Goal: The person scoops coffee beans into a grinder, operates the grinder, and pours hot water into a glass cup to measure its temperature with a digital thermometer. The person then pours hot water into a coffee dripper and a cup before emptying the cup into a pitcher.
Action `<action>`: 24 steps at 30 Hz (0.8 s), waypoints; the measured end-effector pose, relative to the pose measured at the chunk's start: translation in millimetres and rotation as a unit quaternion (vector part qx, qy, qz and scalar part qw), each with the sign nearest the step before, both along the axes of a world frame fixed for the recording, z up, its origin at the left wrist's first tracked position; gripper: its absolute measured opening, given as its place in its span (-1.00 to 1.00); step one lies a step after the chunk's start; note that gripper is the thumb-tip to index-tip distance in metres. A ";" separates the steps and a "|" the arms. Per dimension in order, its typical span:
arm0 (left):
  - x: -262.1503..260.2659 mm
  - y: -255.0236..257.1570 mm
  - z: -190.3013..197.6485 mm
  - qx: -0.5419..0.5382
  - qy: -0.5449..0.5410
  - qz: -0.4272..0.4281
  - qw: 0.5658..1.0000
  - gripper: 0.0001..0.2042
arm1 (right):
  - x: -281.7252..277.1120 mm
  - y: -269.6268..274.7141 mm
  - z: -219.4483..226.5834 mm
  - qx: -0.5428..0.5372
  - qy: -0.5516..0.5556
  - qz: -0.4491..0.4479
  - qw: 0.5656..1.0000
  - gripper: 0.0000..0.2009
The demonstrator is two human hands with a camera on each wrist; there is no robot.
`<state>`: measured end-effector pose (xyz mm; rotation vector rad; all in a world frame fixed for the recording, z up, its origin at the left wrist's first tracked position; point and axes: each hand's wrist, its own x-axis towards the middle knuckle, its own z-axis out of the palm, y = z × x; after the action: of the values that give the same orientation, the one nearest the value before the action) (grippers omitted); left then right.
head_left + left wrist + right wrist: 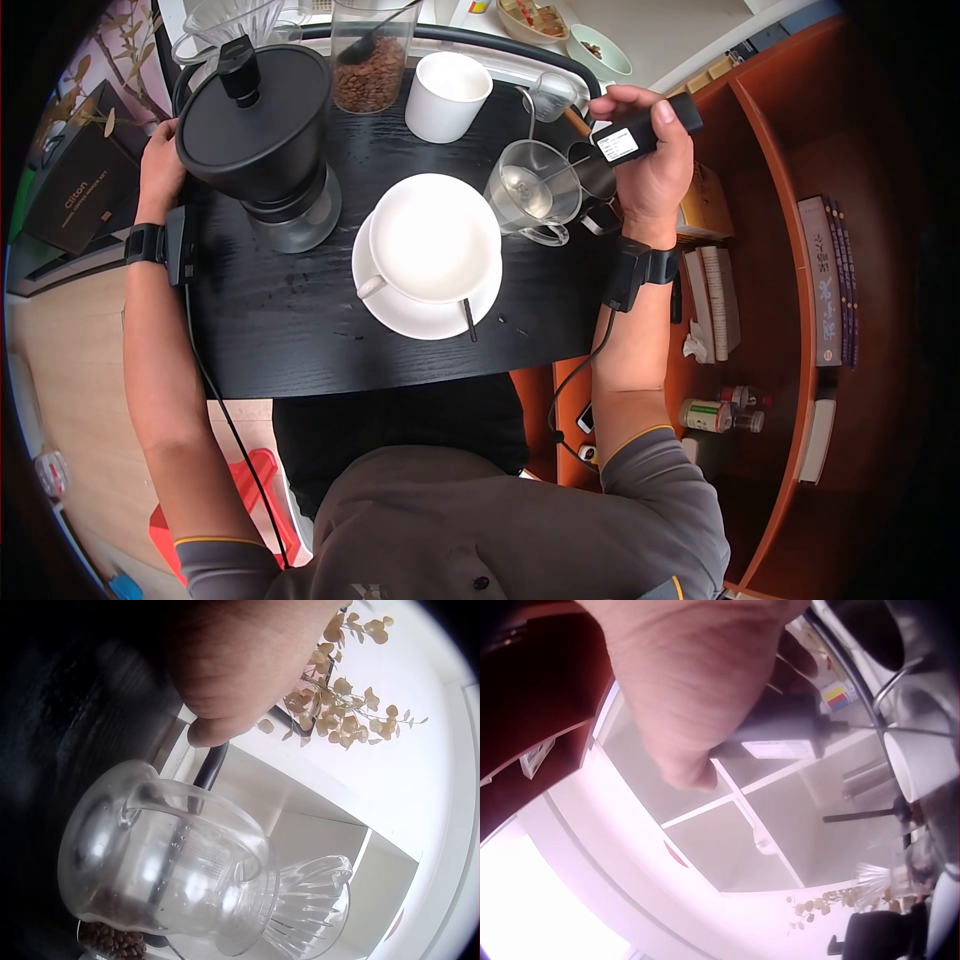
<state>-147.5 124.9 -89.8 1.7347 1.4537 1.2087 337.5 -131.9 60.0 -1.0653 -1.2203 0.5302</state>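
My right hand [655, 170] grips a black handheld frother [665, 128] with a white label, at the right of the black table [290, 350]. Its thin rod points left to the clear glass cup [505, 205]; whether the tip is inside, I cannot tell. In the right wrist view, the thumb and curled fingers hold the black body [780, 727]. My left hand [160, 172] is at the table's left edge beside the black grinder [255, 110], its fingers mostly hidden. The left wrist view shows that hand [244, 664] near a black bar [211, 766] and a glass server [112, 847].
A white cup [435, 240] stands on a saucer [425, 322] at the centre, with a thin black stick [470, 320] at its front. Behind are a white mug [440, 115], a jar of coffee beans [372, 80] and a glass dripper [225, 20]. Shelves [785, 200] stand right.
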 end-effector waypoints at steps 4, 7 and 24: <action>2.4 -6.1 6.0 0.002 0.019 0.006 1.000 -0.50 | 6.1 3.2 -4.5 0.009 0.004 0.024 1.000 -0.46; 0.9 -3.0 3.2 -0.006 0.008 0.004 1.000 -0.50 | -4.6 1.2 0.6 0.005 -0.016 -0.031 0.999 -0.50; 4.1 -8.8 8.0 0.008 0.012 0.003 1.000 -0.48 | 3.0 3.8 -4.0 -0.010 -0.009 -0.010 1.000 -0.47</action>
<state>-143.4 116.0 -81.8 1.7623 1.4687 1.2103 340.4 -128.1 56.0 -1.1009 -1.2208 0.5195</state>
